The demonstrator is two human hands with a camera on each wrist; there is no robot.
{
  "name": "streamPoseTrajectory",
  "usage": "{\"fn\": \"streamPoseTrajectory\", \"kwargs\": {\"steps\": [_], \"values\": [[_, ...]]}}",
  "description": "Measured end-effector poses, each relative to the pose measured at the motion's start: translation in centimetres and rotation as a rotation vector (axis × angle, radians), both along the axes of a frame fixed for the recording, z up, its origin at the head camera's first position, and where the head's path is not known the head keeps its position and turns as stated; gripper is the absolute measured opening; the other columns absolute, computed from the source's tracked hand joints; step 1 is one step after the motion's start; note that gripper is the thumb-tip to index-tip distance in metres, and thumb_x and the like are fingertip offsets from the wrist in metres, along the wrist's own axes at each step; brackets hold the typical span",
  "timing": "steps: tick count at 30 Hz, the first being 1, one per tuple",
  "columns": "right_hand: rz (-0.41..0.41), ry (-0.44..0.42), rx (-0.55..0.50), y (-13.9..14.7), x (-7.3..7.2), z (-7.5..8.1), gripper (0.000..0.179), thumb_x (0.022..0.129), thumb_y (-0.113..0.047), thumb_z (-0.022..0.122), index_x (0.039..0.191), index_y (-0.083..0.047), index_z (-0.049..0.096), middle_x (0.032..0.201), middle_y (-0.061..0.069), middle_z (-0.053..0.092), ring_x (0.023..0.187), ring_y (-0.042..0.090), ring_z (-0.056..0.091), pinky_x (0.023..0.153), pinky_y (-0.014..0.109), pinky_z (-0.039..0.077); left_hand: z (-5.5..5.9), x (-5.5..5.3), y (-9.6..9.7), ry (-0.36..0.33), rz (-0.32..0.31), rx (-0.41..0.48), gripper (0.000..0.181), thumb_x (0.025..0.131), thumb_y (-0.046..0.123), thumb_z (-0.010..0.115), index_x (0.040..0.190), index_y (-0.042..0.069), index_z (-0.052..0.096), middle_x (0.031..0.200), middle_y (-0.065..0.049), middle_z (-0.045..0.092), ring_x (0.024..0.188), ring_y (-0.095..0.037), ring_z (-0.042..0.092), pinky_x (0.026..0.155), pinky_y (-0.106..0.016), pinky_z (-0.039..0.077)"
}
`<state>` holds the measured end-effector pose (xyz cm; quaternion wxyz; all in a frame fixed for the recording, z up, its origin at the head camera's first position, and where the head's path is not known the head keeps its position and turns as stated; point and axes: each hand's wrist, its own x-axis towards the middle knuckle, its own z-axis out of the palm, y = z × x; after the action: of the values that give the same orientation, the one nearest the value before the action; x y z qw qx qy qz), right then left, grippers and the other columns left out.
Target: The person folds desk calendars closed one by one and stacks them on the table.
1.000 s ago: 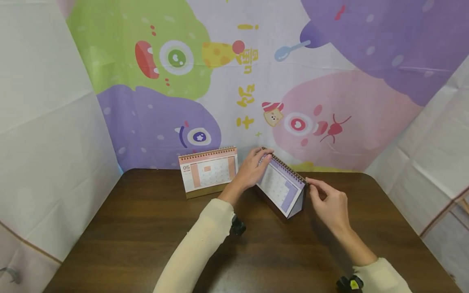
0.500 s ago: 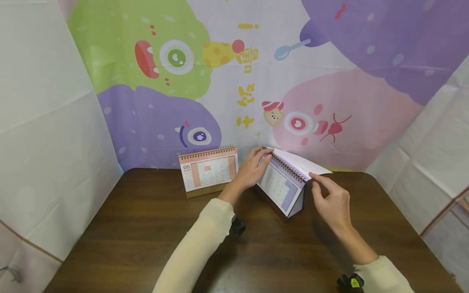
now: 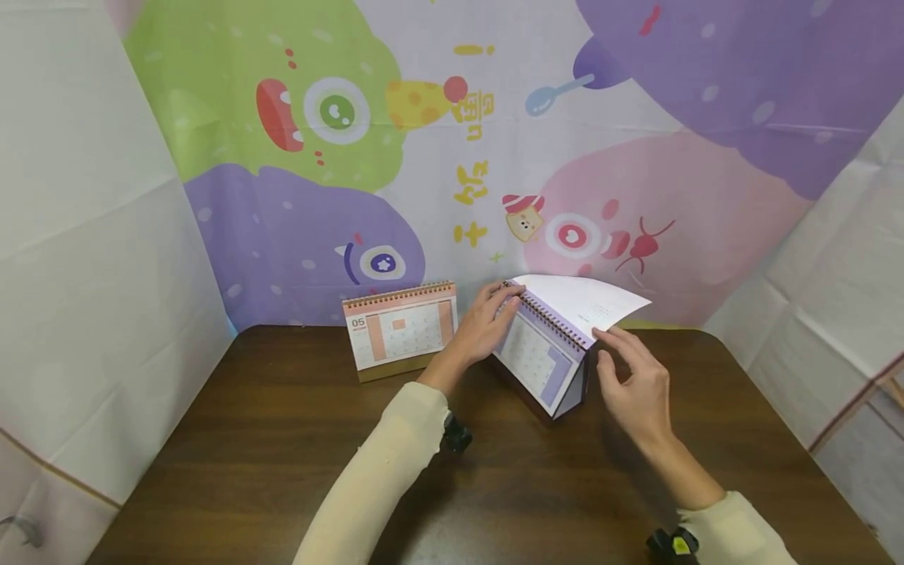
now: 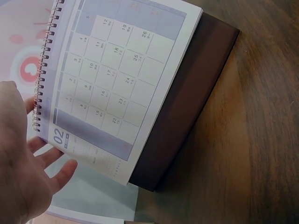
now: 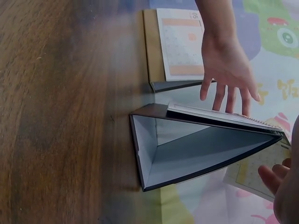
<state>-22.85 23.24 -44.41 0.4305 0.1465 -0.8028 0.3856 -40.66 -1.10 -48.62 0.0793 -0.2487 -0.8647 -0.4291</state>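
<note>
A purple tent-shaped desk calendar [image 3: 533, 357] stands at an angle on the table, its spiral binding on top and the February page facing front in the left wrist view. My left hand [image 3: 483, 322] holds its far left top corner, thumb in front by the coil; several fingers [image 5: 231, 95] spread past that end in the right wrist view. A loose white page [image 3: 582, 298] juts out behind the coil, curved and raised. At the near right end, my right hand [image 3: 639, 384] touches this page's underside with its index finger, thumb apart from it.
An orange desk calendar [image 3: 402, 329] showing 05 stands to the left of the purple one. Both are on a dark wooden table [image 3: 523, 494] before a cartoon-printed cloth [image 3: 480, 157], with pale cloth walls at both sides.
The loose page has come up from behind the purple calendar and risen higher, the right index finger moving up slightly with it. The left hand stays at its corner.
</note>
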Motion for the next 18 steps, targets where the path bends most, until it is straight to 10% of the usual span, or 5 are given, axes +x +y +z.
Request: {"fn": "streamPoseTrajectory", "kwargs": {"steps": [9, 18], "values": [[0.059, 0.013, -0.031, -0.4, 0.1, 0.3, 0.038, 0.096, 0.013, 0.067, 0.129, 0.001, 0.083, 0.133, 0.026, 0.08, 0.124, -0.02, 0.061, 0.088, -0.003, 0.051, 2.2, 2.8, -0.2, 0.023, 0.013, 0.009, 0.059, 0.119, 0.063, 0.034, 0.164, 0.034, 0.059, 0.181, -0.01, 0.042, 0.167, -0.035, 0.045, 0.132, -0.064, 0.042], [0.074, 0.039, -0.016, -0.8, 0.4, 0.6, 0.039, 0.095, 0.014, 0.069, 0.129, 0.001, 0.083, 0.134, 0.024, 0.08, 0.125, -0.018, 0.061, 0.088, -0.002, 0.052, -2.1, -2.4, 0.1, 0.03, -0.024, 0.146, 0.051, 0.113, 0.073, 0.045, 0.153, 0.049, 0.066, 0.181, 0.007, 0.041, 0.168, -0.027, 0.044, 0.135, -0.059, 0.041]]}}
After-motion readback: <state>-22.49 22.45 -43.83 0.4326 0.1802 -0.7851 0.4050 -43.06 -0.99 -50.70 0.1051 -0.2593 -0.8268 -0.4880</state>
